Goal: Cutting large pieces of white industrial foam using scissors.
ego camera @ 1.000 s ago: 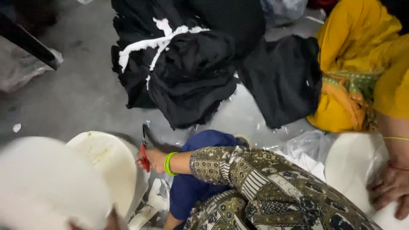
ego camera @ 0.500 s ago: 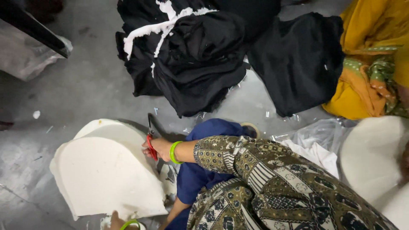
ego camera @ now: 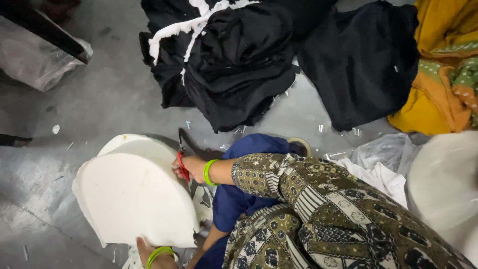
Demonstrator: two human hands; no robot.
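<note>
Unmoved since before, right hand (ego camera: 191, 168) grips red scissors (ego camera: 182, 162); left hand (ego camera: 149, 251) steadies white foam (ego camera: 134, 197).

Ahead of me a heap of black cloth with white trim (ego camera: 224, 55), a second black bundle (ego camera: 361, 65) to its right, yellow patterned fabric (ego camera: 438, 94) far right, clear plastic bag (ego camera: 35, 55) far left, grey floor (ego camera: 114, 104) strewn with scraps.

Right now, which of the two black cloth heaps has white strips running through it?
The left black heap, straight above the foam slab. White strips cross its top left. The right black heap, beside the yellow cloth, is plain black.
</note>
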